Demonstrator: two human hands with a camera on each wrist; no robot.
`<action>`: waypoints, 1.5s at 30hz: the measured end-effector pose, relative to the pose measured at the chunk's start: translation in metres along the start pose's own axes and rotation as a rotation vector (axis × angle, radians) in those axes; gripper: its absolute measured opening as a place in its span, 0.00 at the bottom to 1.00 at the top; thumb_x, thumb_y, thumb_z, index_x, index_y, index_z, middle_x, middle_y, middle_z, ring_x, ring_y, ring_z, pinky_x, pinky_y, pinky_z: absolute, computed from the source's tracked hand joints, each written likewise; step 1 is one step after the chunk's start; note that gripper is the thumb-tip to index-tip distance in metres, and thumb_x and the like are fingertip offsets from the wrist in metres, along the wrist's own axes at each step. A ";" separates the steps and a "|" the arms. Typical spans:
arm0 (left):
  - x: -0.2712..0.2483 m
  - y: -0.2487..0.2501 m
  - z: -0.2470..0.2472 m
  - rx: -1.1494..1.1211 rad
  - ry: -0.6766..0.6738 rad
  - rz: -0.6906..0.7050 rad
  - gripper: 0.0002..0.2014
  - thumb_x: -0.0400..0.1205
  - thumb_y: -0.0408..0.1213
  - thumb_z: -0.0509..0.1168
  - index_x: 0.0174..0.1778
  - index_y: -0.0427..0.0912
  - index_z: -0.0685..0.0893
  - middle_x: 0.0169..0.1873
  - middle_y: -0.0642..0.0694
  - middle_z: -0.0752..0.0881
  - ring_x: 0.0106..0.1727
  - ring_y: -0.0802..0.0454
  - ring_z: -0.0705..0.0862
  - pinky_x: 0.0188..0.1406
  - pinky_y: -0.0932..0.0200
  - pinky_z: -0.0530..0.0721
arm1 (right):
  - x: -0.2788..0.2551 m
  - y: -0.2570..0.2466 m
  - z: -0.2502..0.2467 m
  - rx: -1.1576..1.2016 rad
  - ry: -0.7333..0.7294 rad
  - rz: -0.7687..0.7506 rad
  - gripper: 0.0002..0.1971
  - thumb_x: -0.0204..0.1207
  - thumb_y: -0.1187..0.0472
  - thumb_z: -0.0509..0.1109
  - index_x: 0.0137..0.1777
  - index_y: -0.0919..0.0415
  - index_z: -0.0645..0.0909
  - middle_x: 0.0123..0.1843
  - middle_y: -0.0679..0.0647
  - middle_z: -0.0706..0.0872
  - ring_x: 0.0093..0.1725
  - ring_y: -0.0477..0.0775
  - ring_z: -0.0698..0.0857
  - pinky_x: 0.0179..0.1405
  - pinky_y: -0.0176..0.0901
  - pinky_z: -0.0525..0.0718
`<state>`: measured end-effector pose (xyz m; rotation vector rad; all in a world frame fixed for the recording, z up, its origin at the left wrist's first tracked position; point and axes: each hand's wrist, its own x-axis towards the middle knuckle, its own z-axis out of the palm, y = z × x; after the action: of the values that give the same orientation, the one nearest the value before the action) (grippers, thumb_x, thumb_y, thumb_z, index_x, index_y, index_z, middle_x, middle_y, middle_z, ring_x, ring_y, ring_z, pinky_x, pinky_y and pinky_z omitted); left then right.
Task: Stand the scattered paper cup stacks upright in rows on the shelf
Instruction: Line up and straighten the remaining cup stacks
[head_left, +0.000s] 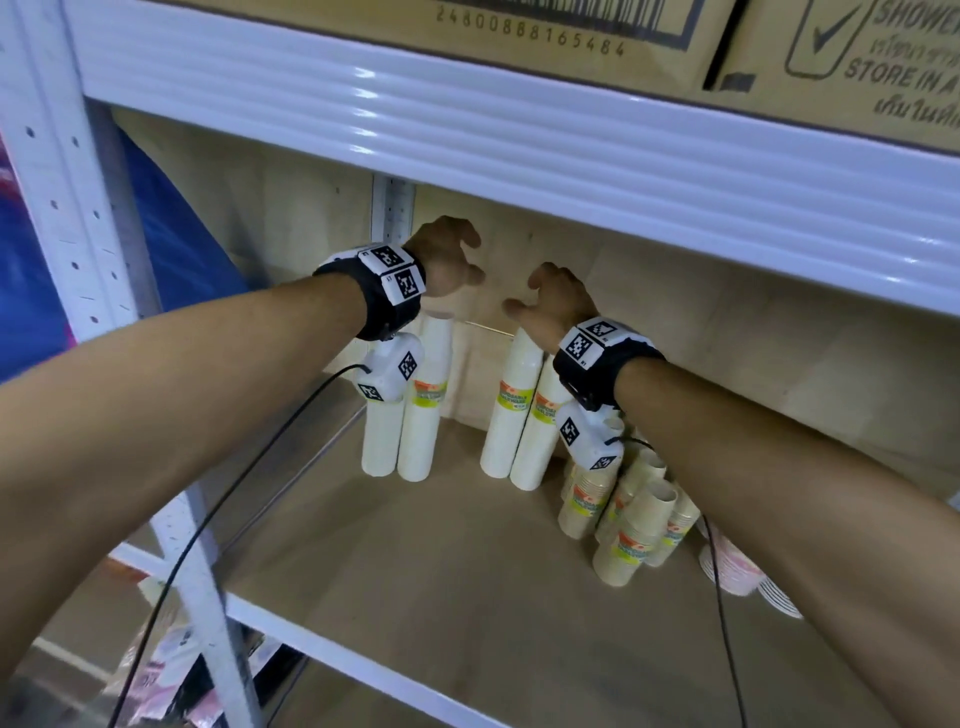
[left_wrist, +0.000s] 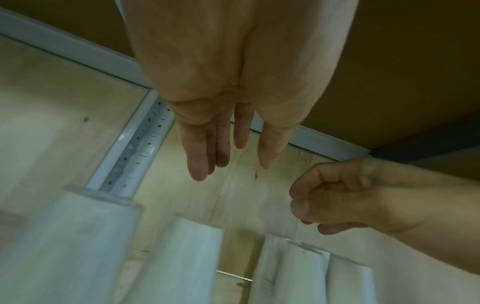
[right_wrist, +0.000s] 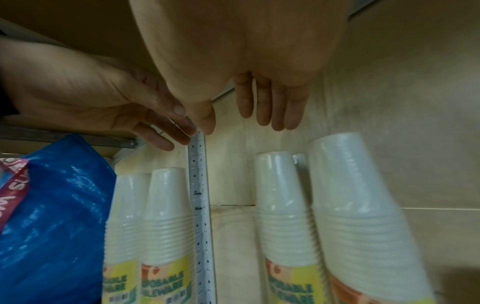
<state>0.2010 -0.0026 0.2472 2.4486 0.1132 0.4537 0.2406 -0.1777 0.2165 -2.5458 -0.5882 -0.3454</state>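
Observation:
Two pairs of tall white paper cup stacks stand upright at the back of the wooden shelf (head_left: 415, 582): a left pair (head_left: 415, 415) and a right pair (head_left: 511, 415). Both pairs also show in the right wrist view, the left pair (right_wrist: 166, 216) and the right pair (right_wrist: 358, 195). My left hand (head_left: 475, 257) hovers above the left pair, fingers (left_wrist: 200, 160) straight, holding nothing. My right hand (head_left: 530, 296) hangs just above the right pair's tops, fingers (right_wrist: 262, 107) relaxed and empty. Several shorter brown cup stacks (head_left: 634, 525) cluster at the right, leaning on each other.
A blue bag (right_wrist: 52, 216) fills the space left of the shelf post (head_left: 392, 208). The shelf above (head_left: 519, 124) sits close over my hands and carries cardboard boxes (head_left: 571, 31). Pink-patterned cups (head_left: 727, 566) lie behind my right forearm. The shelf's front half is bare wood.

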 end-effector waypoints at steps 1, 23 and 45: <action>-0.001 -0.005 -0.004 -0.001 0.005 -0.013 0.24 0.78 0.44 0.74 0.69 0.46 0.77 0.62 0.43 0.83 0.60 0.46 0.83 0.61 0.50 0.84 | 0.001 -0.004 0.005 0.024 -0.010 -0.012 0.27 0.74 0.45 0.71 0.69 0.58 0.73 0.67 0.58 0.77 0.64 0.59 0.80 0.61 0.52 0.81; -0.034 -0.081 -0.010 -0.031 -0.104 -0.222 0.20 0.84 0.51 0.65 0.63 0.38 0.85 0.60 0.39 0.85 0.56 0.36 0.87 0.53 0.39 0.88 | 0.009 -0.051 0.086 0.084 -0.185 -0.123 0.24 0.74 0.47 0.73 0.65 0.60 0.77 0.63 0.57 0.85 0.53 0.57 0.83 0.37 0.40 0.72; -0.066 -0.049 0.006 -0.005 -0.211 -0.075 0.14 0.76 0.42 0.74 0.56 0.43 0.84 0.49 0.40 0.87 0.45 0.41 0.90 0.41 0.47 0.92 | -0.042 -0.029 0.043 0.143 -0.142 -0.068 0.23 0.76 0.47 0.73 0.64 0.60 0.75 0.64 0.53 0.82 0.57 0.52 0.80 0.46 0.40 0.71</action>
<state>0.1426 0.0201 0.1939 2.4615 0.1137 0.1616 0.1961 -0.1473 0.1780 -2.4306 -0.7270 -0.1405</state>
